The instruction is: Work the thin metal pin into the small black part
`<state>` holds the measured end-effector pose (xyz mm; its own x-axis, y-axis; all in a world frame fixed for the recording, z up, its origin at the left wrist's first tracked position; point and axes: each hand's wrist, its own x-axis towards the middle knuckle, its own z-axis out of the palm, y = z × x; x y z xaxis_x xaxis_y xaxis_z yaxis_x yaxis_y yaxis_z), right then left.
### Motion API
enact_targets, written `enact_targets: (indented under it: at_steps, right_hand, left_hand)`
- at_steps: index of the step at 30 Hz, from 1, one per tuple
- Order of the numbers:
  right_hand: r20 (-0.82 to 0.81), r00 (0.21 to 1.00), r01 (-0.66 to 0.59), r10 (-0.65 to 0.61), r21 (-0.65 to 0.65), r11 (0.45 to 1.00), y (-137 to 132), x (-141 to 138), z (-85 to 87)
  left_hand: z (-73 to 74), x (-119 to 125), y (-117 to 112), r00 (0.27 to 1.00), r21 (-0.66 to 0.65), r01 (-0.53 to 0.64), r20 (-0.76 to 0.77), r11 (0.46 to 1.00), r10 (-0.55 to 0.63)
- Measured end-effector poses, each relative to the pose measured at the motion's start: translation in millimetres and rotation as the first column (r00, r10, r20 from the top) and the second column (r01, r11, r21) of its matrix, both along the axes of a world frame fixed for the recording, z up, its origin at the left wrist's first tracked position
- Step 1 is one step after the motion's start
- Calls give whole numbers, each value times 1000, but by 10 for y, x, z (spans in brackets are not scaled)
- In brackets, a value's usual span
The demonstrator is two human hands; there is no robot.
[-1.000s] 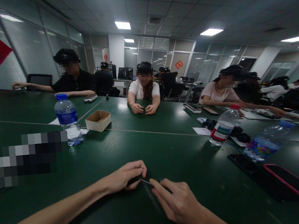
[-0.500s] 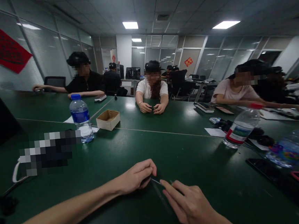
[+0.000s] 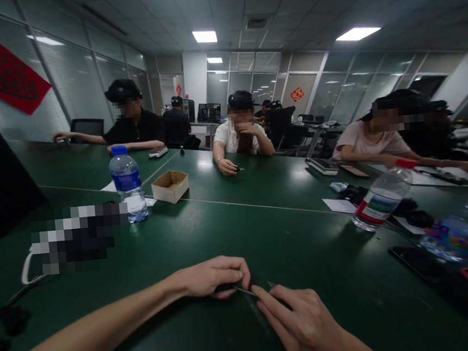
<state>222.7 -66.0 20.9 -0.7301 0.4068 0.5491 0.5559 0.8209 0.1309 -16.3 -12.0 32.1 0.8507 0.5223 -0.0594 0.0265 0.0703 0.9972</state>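
My left hand rests on the green table, its fingers curled and pinched on a small dark object whose thin metal tip pokes out to the right. My right hand lies close beside it, index finger stretched to the tip and touching it, with another thin dark piece under its fingers. What the small objects are is too dark to make out.
A blue-label water bottle and an open cardboard box stand at the left middle. Two more bottles and dark phones lie at the right. Several people sit along the far side of the table.
The view swung left a little, then settled. My hands stayed together, the left fingers curling lower on the small object. The person opposite raised one hand to the face.
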Motion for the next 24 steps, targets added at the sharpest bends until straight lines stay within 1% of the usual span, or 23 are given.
enact_targets:
  at_steps: [2,4,5,6,8,11,14,16,17,19,24]
  right_hand:
    - [-12,998,54,-54,1,999,-4,-46,17]
    - [-19,994,108,-108,-18,994,-9,-86,28]
    - [-19,992,124,-125,-27,992,-12,-98,30]
    - [-21,991,133,-133,-30,991,-16,-104,28]
    - [-23,992,124,-125,-24,992,-24,-94,16]
    - [-23,998,66,-66,-8,998,-29,-48,-12]
    - [-26,1000,-9,9,0,1000,-24,-11,-26]
    - [-29,999,-38,38,-4,999,-19,-8,-23]
    - [-28,999,-41,41,-9,999,-17,-12,-19]
    - [-22,1000,-17,16,-18,1000,-17,-27,-9]
    - [-1,996,89,-90,-55,994,-30,-58,4]
  left_hand:
    - [-44,58,-16,986,-31,-153,55,988,155]
    - [-84,117,-38,944,-53,-317,78,947,320]
    - [-96,136,-48,928,-54,-363,72,930,366]
    - [-100,145,-55,922,-52,-378,64,924,381]
    - [-87,130,-57,944,-52,-323,51,945,325]
    - [-38,56,-28,988,-82,-133,64,988,139]
    - [5,-5,19,998,-111,27,61,993,-20]
    - [16,-20,46,996,-127,88,43,988,-83]
    - [17,-20,55,995,-135,99,35,986,-95]
    - [11,-13,62,996,-147,83,38,986,-78]
    - [-22,26,37,994,-111,-78,73,991,86]
